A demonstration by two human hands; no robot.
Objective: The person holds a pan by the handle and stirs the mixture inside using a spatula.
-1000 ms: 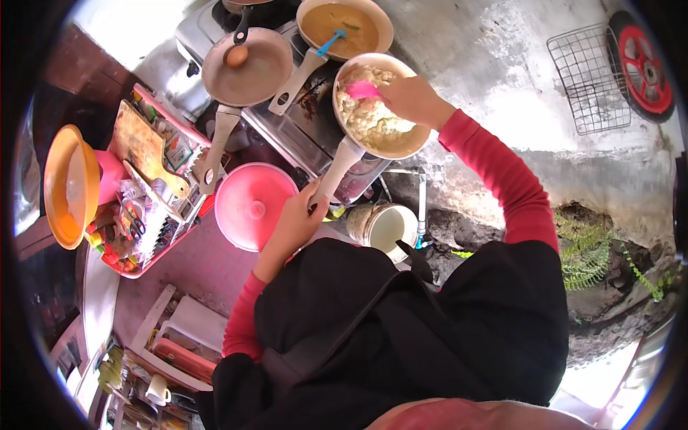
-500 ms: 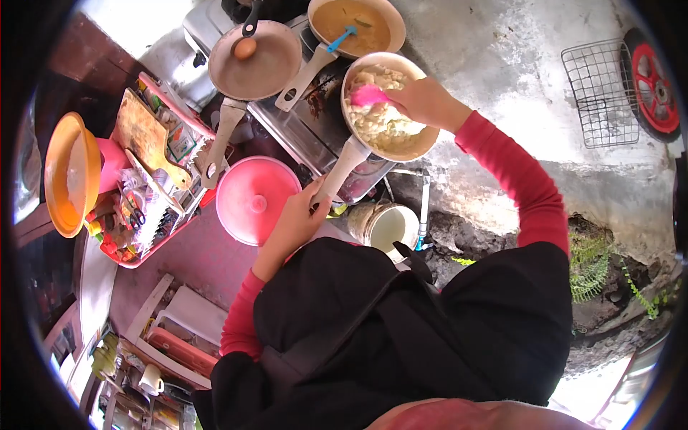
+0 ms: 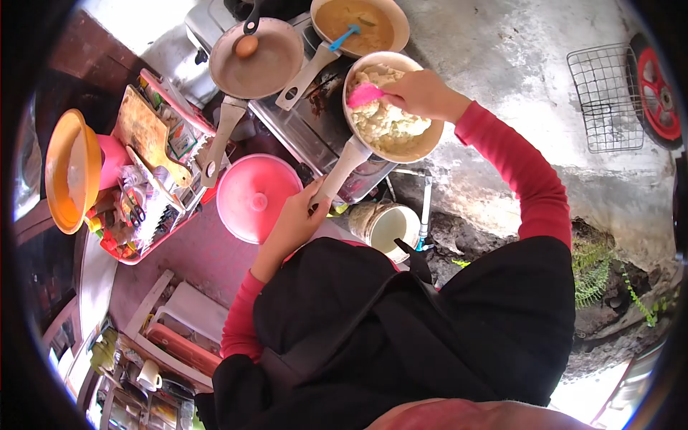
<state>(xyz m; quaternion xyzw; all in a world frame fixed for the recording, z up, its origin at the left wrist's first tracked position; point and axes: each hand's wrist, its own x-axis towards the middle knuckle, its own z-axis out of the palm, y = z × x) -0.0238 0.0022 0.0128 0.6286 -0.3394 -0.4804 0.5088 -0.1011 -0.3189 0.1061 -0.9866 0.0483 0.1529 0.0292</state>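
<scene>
My left hand (image 3: 295,218) is wrapped round the pale handle of a frying pan (image 3: 342,166). In this pan lies a lumpy, cream-coloured mash (image 3: 390,129). Over the pan, my right hand (image 3: 423,94) grips a pink spatula (image 3: 366,94), whose blade touches the mash near the left side. Just behind stands a second pan (image 3: 403,21) with an orange-brown sauce and a blue utensil (image 3: 345,37) in it. To the left, another pan (image 3: 276,64) has a brown egg (image 3: 246,46) resting on a black ladle-like utensil (image 3: 251,20).
Left of my left hand is a pink lidded container (image 3: 240,208). A white bucket (image 3: 390,223) stands below the stove (image 3: 294,140). At the left are a wooden cutting board (image 3: 143,127), an orange basin (image 3: 92,172) and a filled dish rack (image 3: 154,247). A wire rack (image 3: 605,100) leans at right.
The pink spatula and my right hand have shifted slightly within the pan, with the blade a little further left. My left hand keeps its hold on the handle.
</scene>
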